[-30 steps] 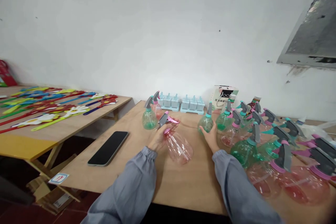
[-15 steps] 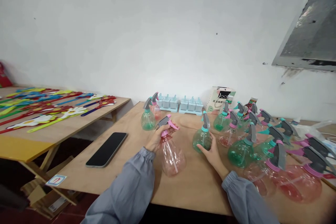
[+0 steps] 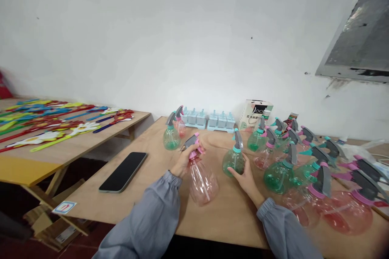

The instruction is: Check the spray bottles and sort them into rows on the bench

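Observation:
My left hand [image 3: 184, 160] is closed around the neck of a pink spray bottle [image 3: 203, 182], with fingers at its pink trigger; the bottle leans slightly over the table. Against the side of a green spray bottle [image 3: 233, 162] rests my right hand [image 3: 245, 175], its thumb in front and its fingers behind, gripping the round body. That bottle stands on the table with a grey and turquoise head. Just right of it are a pink bottle [image 3: 263, 158] and a larger green bottle [image 3: 278, 178]. Behind my left hand stand another green bottle [image 3: 172, 137] and a small pink one [image 3: 180, 128].
A black phone [image 3: 123, 172] lies on the wooden table [image 3: 152, 214] at left. Light-blue popsicle moulds [image 3: 194, 118] and a printed box [image 3: 253, 115] stand along the wall. Several spray bottles crowd the right side. The left table [image 3: 75, 149] holds colourful hand-shaped clappers [image 3: 45, 139].
The pink bottle in my left hand has swung slightly right, and my fingers have closed further on its trigger. My right hand keeps its place on the green bottle.

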Demonstrator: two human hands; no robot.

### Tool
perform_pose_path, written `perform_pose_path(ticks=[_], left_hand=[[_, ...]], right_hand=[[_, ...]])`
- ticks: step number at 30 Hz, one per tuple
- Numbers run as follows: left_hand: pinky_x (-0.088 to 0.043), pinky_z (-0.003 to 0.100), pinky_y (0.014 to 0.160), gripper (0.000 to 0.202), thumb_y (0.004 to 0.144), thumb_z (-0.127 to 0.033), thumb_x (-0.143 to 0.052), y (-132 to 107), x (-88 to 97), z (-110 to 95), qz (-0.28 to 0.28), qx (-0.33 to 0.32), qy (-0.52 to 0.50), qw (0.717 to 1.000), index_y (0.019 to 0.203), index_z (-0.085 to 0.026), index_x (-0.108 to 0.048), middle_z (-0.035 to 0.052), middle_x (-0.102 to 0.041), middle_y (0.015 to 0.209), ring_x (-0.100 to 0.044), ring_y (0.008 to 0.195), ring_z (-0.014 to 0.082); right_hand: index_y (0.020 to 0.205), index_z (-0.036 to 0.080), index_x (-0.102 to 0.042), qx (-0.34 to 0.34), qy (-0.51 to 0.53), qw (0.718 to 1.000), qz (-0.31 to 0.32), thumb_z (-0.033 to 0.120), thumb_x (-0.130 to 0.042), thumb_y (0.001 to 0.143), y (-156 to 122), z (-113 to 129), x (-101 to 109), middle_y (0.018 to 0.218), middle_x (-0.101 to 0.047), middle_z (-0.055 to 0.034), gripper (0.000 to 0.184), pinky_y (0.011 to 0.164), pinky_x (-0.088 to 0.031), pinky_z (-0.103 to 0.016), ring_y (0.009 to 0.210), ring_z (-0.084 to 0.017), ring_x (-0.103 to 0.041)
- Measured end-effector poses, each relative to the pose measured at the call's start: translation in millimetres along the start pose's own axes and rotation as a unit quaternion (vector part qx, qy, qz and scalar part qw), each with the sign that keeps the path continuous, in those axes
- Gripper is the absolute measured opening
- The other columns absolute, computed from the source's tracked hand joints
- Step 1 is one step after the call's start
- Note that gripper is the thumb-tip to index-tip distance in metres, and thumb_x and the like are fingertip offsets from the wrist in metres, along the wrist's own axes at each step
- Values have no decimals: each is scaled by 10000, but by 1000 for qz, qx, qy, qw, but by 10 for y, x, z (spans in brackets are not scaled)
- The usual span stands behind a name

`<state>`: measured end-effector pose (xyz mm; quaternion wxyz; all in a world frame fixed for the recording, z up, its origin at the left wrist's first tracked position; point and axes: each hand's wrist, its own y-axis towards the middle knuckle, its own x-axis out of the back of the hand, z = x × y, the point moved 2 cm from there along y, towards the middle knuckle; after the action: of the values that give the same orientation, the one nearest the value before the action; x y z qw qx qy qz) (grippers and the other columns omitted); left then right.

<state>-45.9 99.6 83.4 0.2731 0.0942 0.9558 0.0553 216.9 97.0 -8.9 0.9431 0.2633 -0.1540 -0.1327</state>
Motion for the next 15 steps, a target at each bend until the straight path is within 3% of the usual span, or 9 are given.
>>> perform_pose_path(ticks=[3, 7, 12, 15], left_hand=[[-580, 304, 751, 247, 687, -394, -747, 16, 22, -28, -8, -28, -30, 999, 729, -185, -622, 23, -706, 707, -735, 844, 218], [-578, 352, 814, 253, 708, -376, -739, 16, 22, -46, 5, -12, -27, 1000, 853, -182, -665, 43, -723, 777, -733, 898, 242], [-561, 352, 854, 261, 708, -382, -727, -40, -43, -117, 52, -79, -42, 995, 637, -191, -564, -22, -574, 575, -667, 669, 162], [-559, 342, 793, 259, 739, -419, -721, -76, -56, -98, 82, -41, -22, 996, 776, -173, -646, 34, -678, 718, -713, 813, 217]], right_hand=[[1404, 233, -371, -3, 1, 1000, 11, 579, -776, 716, -5, -19, -6, 1434, -501, -168, 870, 1126, -398, -572, 1323, -333, -508], [1401, 242, -375, 8, 4, 1000, 14, 570, -777, 723, -7, -14, -16, 1438, -495, -157, 853, 1135, -389, -573, 1325, -326, -505], [1392, 237, -375, 3, 13, 1000, 23, 563, -782, 720, -26, 15, -41, 1440, -493, -161, 851, 1126, -407, -560, 1328, -324, -506], [1394, 236, -366, -2, 17, 999, 31, 556, -790, 715, -34, 11, -47, 1445, -486, -164, 862, 1130, -401, -563, 1331, -324, -503]])
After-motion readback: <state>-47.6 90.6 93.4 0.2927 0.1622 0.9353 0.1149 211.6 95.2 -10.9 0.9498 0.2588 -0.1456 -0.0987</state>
